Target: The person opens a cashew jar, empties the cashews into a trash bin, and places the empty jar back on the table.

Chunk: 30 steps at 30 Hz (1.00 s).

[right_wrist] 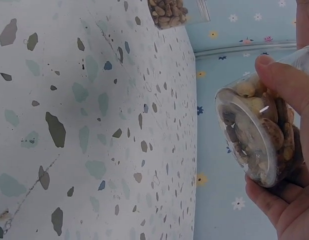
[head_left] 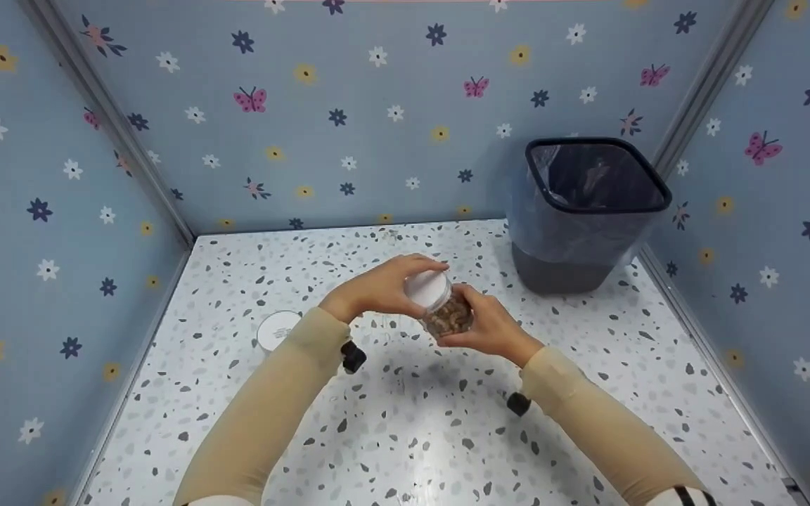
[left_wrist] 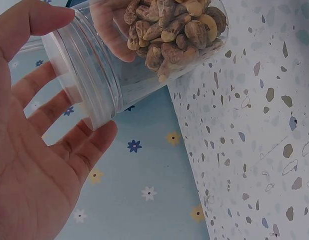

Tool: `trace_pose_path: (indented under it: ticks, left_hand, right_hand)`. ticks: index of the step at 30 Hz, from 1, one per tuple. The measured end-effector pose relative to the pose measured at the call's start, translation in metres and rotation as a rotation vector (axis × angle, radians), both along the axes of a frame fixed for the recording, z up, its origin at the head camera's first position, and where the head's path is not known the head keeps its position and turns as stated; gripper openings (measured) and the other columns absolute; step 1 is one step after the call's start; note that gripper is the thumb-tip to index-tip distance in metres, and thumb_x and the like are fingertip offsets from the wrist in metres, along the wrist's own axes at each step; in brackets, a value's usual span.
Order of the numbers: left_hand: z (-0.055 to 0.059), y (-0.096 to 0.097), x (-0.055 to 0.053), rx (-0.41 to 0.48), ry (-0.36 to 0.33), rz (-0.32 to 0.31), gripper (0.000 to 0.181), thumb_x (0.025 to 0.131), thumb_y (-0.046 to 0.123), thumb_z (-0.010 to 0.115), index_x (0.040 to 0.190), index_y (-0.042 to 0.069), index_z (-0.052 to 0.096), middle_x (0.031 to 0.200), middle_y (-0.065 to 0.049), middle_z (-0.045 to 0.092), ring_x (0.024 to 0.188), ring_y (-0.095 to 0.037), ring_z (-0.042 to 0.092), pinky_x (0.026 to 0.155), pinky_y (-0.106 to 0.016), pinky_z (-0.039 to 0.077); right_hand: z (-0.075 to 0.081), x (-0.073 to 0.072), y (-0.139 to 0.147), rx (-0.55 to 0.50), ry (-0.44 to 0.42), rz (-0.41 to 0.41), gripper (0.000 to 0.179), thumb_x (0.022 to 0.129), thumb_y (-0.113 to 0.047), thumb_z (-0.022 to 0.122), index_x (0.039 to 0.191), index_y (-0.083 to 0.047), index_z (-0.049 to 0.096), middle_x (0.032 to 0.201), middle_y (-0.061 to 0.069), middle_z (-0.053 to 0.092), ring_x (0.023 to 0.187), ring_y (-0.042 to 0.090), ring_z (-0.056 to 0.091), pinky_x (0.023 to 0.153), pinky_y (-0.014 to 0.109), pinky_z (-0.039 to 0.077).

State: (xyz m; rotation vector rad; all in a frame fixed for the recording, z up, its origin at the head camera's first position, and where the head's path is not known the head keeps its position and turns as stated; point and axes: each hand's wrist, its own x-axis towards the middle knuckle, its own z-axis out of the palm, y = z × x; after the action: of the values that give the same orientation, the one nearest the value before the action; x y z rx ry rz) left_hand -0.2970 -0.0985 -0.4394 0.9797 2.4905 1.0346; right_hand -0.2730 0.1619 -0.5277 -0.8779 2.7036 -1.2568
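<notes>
A clear plastic jar (head_left: 450,316) of brown-skinned nuts (left_wrist: 182,32), which look like cashews, is held tilted above the table. My left hand (head_left: 382,287) grips its whitish lid (head_left: 426,288) between thumb and fingers. Around the jar's body, near the base, curls my right hand (head_left: 493,327). In the left wrist view the lid (left_wrist: 82,70) sits on the jar's mouth, with the left thumb and fingertips at its rim. The right wrist view shows the jar's round base (right_wrist: 247,145), with nuts lying against it.
A second jar (right_wrist: 169,14) of nuts stands on the speckled table (head_left: 377,450); its white top (head_left: 278,329) shows beside my left sleeve. At the back right is a bin (head_left: 563,270) with a black rim and a clear liner. Flower-patterned walls (head_left: 377,140) enclose the table.
</notes>
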Motion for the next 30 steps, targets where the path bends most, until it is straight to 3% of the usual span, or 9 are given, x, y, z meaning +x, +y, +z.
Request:
trace_pose_path:
  ticks: [5, 11, 20, 30]
  left_hand:
    - [-0.0011, 0.001, 0.0006, 0.015, 0.002, 0.062, 0.079, 0.087, 0.023, 0.085, 0.16, 0.02, 0.056, 0.161, -0.009, 0.057, 0.128, -0.031, 0.063, 0.099, -0.049, 0.061]
    - [-0.003, 0.0032, 0.0019, 0.021, 0.015, 0.13, 0.076, 0.087, 0.038, 0.089, 0.154, 0.012, 0.062, 0.154, -0.01, 0.063, 0.129, -0.029, 0.065, 0.099, -0.046, 0.062]
    - [-0.0062, 0.0046, 0.0005, 0.026, 0.035, 0.164, 0.071, 0.086, 0.048, 0.091, 0.144, 0.013, 0.068, 0.137, -0.007, 0.072, 0.117, -0.027, 0.069, 0.093, -0.043, 0.063]
    - [-0.0038, 0.0041, 0.0007, 0.056, 0.018, 0.185, 0.068, 0.088, 0.05, 0.088, 0.144, 0.015, 0.068, 0.137, -0.005, 0.072, 0.117, -0.023, 0.069, 0.096, -0.043, 0.062]
  right_hand:
    - [-0.0005, -0.0003, -0.0005, -0.006, -0.022, -0.01, 0.09, 0.081, -0.033, 0.099, 0.154, -0.008, 0.052, 0.142, 0.012, 0.069, 0.123, 0.027, 0.069, 0.105, 0.051, 0.059]
    - [-0.0021, 0.0, -0.0011, 0.001, -0.027, -0.024, 0.088, 0.08, -0.033, 0.1, 0.152, -0.009, 0.053, 0.138, 0.011, 0.071, 0.12, 0.026, 0.07, 0.103, 0.05, 0.059]
    - [-0.0043, 0.0, -0.0017, 0.009, -0.021, -0.035, 0.088, 0.08, -0.033, 0.1, 0.151, -0.01, 0.054, 0.134, 0.009, 0.072, 0.117, 0.024, 0.071, 0.101, 0.05, 0.06]
    - [-0.0037, -0.0007, -0.0019, -0.016, -0.02, -0.022, 0.089, 0.082, -0.032, 0.098, 0.155, -0.008, 0.052, 0.141, 0.011, 0.07, 0.122, 0.026, 0.07, 0.104, 0.052, 0.059]
